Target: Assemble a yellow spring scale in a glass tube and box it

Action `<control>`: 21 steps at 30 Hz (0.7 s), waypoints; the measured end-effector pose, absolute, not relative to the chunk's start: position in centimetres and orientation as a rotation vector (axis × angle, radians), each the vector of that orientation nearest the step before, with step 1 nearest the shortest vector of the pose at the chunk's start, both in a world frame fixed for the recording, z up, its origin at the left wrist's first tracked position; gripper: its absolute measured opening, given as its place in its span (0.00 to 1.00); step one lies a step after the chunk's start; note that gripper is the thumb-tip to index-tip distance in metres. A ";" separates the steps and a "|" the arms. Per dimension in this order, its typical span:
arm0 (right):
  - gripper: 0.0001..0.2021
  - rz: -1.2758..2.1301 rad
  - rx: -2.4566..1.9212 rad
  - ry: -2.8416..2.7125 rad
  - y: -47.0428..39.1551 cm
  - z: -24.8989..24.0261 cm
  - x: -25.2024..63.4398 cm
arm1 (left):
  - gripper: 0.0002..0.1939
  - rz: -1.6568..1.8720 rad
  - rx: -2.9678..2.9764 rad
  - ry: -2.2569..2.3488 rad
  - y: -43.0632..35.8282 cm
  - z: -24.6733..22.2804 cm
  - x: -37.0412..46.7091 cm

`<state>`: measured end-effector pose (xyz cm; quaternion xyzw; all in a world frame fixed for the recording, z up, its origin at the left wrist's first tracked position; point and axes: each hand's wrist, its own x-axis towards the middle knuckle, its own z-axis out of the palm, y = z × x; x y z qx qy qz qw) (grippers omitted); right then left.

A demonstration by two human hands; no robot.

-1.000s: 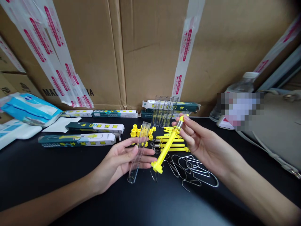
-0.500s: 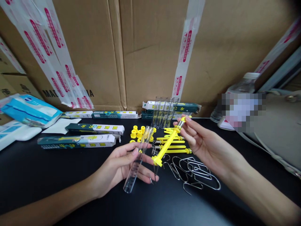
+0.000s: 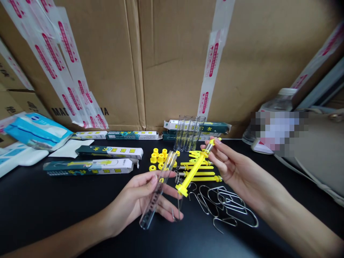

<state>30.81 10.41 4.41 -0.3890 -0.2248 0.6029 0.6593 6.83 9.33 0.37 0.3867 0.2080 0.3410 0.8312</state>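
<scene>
My left hand (image 3: 150, 193) is closed on a clear plastic tube (image 3: 153, 202) with dark scale marks, tilted with its top away from me. In my right hand (image 3: 224, 157) is a yellow spring scale core (image 3: 195, 170), pinched at its upper end by the metal spring. A wire hook (image 3: 178, 208) hangs from the core's lower end, close to my left fingertips. Tube and core are apart. Beyond them lie several yellow caps (image 3: 161, 157), more yellow rods (image 3: 202, 173) with springs, and a heap of wire hooks (image 3: 233, 204). Several clear tubes (image 3: 189, 132) stand upright behind.
Printed boxes (image 3: 88, 167) lie at the left, with others along the back. A blue packet (image 3: 37, 130) sits at the far left. At the right are a plastic bottle (image 3: 279, 102) and a beige bag (image 3: 319, 150). A large carton (image 3: 174, 71) walls off the back.
The whole scene sits slightly lower in the view. Both hands keep their holds, with the tube and the yellow core in nearly the same positions.
</scene>
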 end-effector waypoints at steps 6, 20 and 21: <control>0.08 1.316 -0.863 -0.458 10.4 4.9 30.6 | 0.18 0.709 0.834 0.435 9.4 0.2 6.8; 0.11 1.252 -0.874 -0.670 10.3 4.4 31.1 | 0.18 0.708 0.840 0.485 9.3 0.7 6.8; 0.11 1.233 -0.875 -0.688 10.2 4.4 31.1 | 0.18 0.710 0.843 0.494 9.3 0.7 6.8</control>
